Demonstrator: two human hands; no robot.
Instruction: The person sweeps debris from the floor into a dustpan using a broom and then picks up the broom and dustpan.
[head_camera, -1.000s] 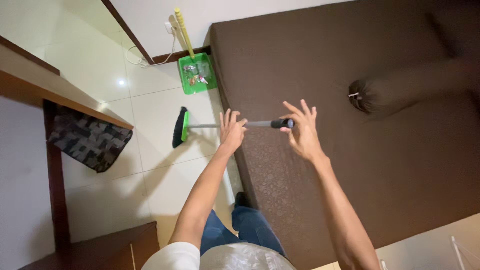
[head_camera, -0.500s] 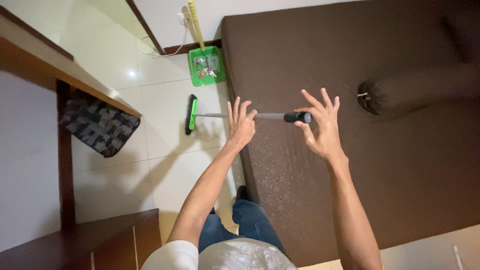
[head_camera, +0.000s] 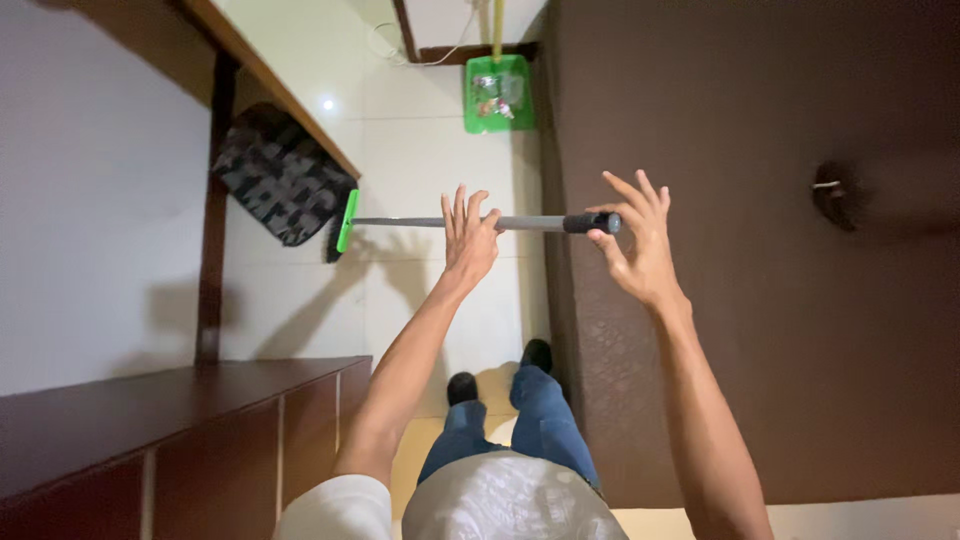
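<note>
A broom with a green head and black bristles (head_camera: 343, 222) lies level in front of me, its grey shaft (head_camera: 535, 222) ending in a black grip. My left hand (head_camera: 468, 238) rests on the middle of the shaft, thumb hooked round it and fingers fanned out. Fingertips and thumb of my right hand (head_camera: 636, 245) pinch the black grip end, the other fingers spread. The bristles touch the white tiled floor beside a dark patterned cloth (head_camera: 280, 178).
A green dustpan (head_camera: 497, 95) holding scraps stands by the wall, its yellow handle (head_camera: 497, 25) upright. A brown mattress (head_camera: 760, 320) fills the right side, with a dark round object (head_camera: 835, 195) on it. Brown wooden furniture (head_camera: 150, 420) stands left. A white cable (head_camera: 440, 52) trails along the skirting.
The view has swung towards the wooden furniture. The broom head has slid away from the mattress to the patterned cloth. Both hands keep their places on the handle.
</note>
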